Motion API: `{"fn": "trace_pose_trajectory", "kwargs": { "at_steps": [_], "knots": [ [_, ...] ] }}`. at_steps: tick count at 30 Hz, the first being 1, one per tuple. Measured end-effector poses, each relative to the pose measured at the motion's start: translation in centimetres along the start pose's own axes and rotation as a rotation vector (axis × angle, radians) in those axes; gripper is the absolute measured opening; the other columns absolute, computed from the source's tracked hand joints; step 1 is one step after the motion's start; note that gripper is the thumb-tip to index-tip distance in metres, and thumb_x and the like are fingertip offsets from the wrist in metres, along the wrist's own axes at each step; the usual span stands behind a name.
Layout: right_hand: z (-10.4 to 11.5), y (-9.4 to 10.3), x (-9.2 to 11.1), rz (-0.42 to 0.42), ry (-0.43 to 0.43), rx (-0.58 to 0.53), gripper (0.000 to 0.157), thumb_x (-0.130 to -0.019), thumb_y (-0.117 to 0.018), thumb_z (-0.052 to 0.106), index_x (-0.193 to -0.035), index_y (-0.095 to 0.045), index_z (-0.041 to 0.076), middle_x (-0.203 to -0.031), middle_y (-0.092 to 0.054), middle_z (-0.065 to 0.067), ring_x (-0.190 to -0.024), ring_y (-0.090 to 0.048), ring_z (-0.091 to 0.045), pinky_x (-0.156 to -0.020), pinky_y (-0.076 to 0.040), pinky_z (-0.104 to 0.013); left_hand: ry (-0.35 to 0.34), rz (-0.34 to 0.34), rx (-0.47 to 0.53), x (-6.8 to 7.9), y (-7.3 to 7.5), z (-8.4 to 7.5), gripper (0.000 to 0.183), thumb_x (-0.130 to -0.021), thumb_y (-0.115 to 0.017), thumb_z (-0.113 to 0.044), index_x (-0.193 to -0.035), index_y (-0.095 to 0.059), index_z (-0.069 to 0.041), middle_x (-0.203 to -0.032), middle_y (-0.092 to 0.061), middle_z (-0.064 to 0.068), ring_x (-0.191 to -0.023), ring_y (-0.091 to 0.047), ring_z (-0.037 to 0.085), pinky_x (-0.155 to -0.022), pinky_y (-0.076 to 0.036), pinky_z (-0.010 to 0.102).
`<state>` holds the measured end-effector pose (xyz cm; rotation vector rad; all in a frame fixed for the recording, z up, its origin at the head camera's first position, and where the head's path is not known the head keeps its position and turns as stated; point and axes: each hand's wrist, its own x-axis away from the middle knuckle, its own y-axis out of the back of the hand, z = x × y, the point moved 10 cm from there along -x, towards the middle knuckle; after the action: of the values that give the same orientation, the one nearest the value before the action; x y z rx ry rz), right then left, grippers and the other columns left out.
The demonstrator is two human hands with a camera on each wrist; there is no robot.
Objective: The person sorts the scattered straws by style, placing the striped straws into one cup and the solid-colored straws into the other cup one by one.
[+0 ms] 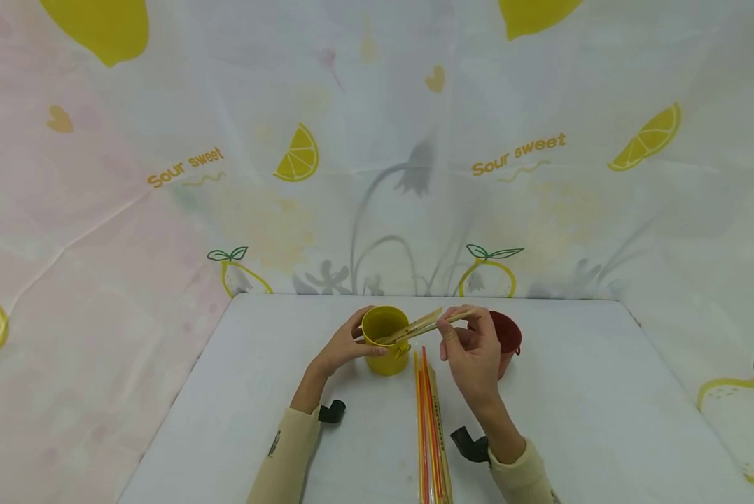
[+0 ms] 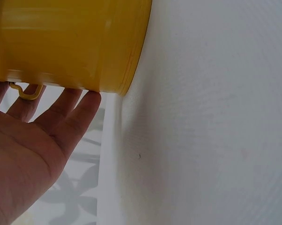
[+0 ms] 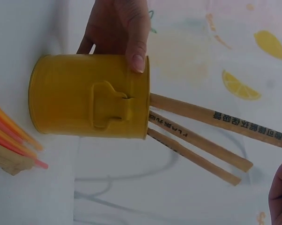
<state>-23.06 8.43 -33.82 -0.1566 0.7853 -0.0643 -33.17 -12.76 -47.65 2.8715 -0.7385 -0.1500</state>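
My left hand (image 1: pixel 344 348) grips a small yellow bucket (image 1: pixel 386 362) by its side, with the thumb at the front rim and the fingers round the far side. Just above the rim, my right hand (image 1: pixel 475 357) pinches the upper end of a straw in brown paper wrap (image 3: pixel 202 111), printed with dark characters. Its lower end is hidden inside the bucket. Two more paper-wrapped straws (image 3: pixel 206 145) lean out of the bucket beside it. In the left wrist view, the fingers (image 2: pixel 61 110) lie along the bucket's wall next to a wire handle loop (image 2: pixel 27 92).
Orange and red straws (image 1: pixel 423 420) lie in a bundle on the white table (image 1: pixel 238 392), between the arms, with brown paper-wrapped ones (image 1: pixel 440 427) alongside. A red bucket (image 1: pixel 509 339) stands behind the right hand. Lemon-print cloth (image 1: pixel 377 140) hangs behind the table.
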Motion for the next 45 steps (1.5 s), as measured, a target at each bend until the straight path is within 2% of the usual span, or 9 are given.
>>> {"fn": "trace_pose_trajectory", "kwargs": {
  "at_steps": [7, 15, 23, 31, 39, 45],
  "knots": [
    [0.2, -0.9, -0.1, 0.029, -0.08, 0.112, 0.023, -0.086, -0.063, -0.019, -0.105, -0.05, -0.014, -0.101, -0.056, -0.032, -0.046, -0.046, -0.021, -0.043, -0.042, -0.02, -0.008, 0.0, 0.006, 0.0, 0.0, -0.1, 0.09, -0.08, -0.084, -0.014, -0.153, -0.031, -0.014, -0.146, -0.043, 0.015, -0.132, -0.043, 0.042, -0.107, -0.036, 0.051],
    [-0.4, -1.8, 0.2, 0.072, -0.067, 0.217, 0.022, -0.084, -0.069, -0.015, -0.1, -0.057, -0.007, -0.097, -0.063, -0.018, -0.046, -0.047, -0.016, -0.043, -0.041, -0.02, -0.004, -0.004, 0.0, -0.1, 0.1, 0.1, 0.089, -0.08, -0.084, -0.016, -0.153, -0.032, -0.014, -0.144, -0.046, 0.009, -0.129, -0.047, 0.035, -0.106, -0.038, 0.048],
    [-0.9, -2.2, 0.4, 0.098, -0.031, 0.225, 0.023, -0.081, -0.07, -0.017, -0.097, -0.059, -0.007, -0.094, -0.064, -0.021, -0.044, -0.047, -0.018, -0.043, -0.042, -0.019, -0.016, -0.005, 0.002, 0.0, 0.0, -0.1, 0.087, -0.08, -0.084, -0.014, -0.152, -0.034, -0.015, -0.145, -0.046, 0.01, -0.13, -0.046, 0.036, -0.106, -0.039, 0.048],
    [-2.2, -2.3, 0.7, 0.107, -0.047, 0.278, 0.023, -0.079, -0.074, -0.014, -0.097, -0.062, -0.006, -0.089, -0.066, -0.017, -0.043, -0.047, -0.013, -0.04, -0.037, -0.02, -0.015, -0.01, 0.0, 0.0, 0.0, 0.0, 0.088, -0.08, -0.084, -0.014, -0.152, -0.033, -0.015, -0.144, -0.046, 0.009, -0.129, -0.047, 0.034, -0.106, -0.039, 0.048],
    [-3.4, -2.5, 1.0, 0.111, -0.089, 0.291, 0.023, -0.08, -0.074, -0.012, -0.098, -0.062, -0.006, -0.09, -0.068, -0.02, -0.043, -0.05, -0.011, -0.041, -0.041, -0.021, -0.024, -0.011, 0.002, 0.0, 0.0, -0.1, 0.087, -0.08, -0.083, -0.012, -0.152, -0.034, -0.013, -0.144, -0.046, 0.011, -0.127, -0.048, 0.036, -0.104, -0.04, 0.049],
    [-6.4, -1.9, 2.0, 0.103, -0.138, 0.308, 0.021, -0.084, -0.076, -0.002, -0.099, -0.064, 0.005, -0.091, -0.071, -0.01, -0.043, -0.051, -0.013, -0.038, -0.038, -0.021, -0.012, -0.017, -0.011, 0.0, 0.0, 0.0, 0.086, -0.08, -0.083, -0.013, -0.151, -0.035, -0.015, -0.143, -0.047, 0.009, -0.128, -0.048, 0.034, -0.105, -0.04, 0.048]
  ]
}}
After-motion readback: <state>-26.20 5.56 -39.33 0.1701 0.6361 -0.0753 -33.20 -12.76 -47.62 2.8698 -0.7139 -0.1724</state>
